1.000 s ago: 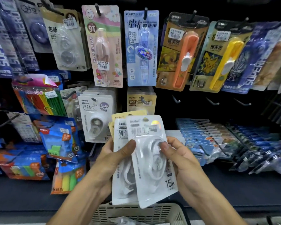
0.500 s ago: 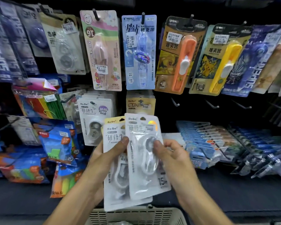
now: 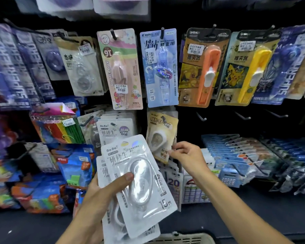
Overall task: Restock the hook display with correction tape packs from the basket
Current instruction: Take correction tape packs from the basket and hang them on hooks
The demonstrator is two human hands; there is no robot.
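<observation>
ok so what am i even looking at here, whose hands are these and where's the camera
There is no machine: these are a person's two bare hands, filmed by a wide-angle camera worn on their head, looking forward and down. They face a shop wall of hooks hung with stationery packs. The left hand grips a small stack of white correction tape packs, thumb across the front one. The right hand reaches to a yellow pack hanging on a hook and touches its lower edge. The pale rim at the bottom is the basket the packs come from. Some hooks to the right hang bare.
</observation>
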